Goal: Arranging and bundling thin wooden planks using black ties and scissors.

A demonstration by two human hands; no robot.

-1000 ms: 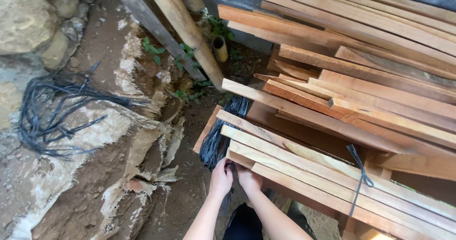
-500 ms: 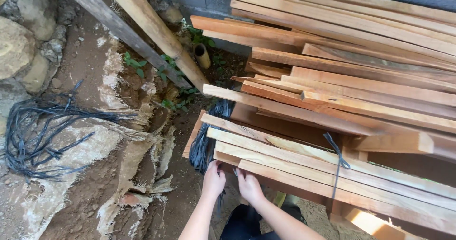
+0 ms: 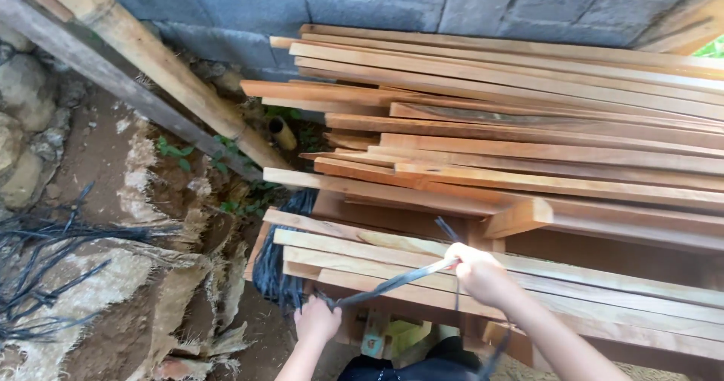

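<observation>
Black plastic strap (image 3: 392, 281) is pulled taut across the near edge of the bundled wooden planks (image 3: 528, 275). One end is gripped in the closed left hand (image 3: 317, 322) below the planks' end, the other in the closed right hand (image 3: 477, 272) upon them.

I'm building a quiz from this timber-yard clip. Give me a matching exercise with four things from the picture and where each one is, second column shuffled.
Things:
1. black strap
2. bamboo pole
3. loose black straps
4. concrete block wall

Places:
A. behind the stacked wooden planks
B. pulled taut between the left hand and the right hand
C. lying on the ground at far left
D. leaning diagonally at upper left

Pairs: 1-B, 2-D, 3-C, 4-A
</observation>
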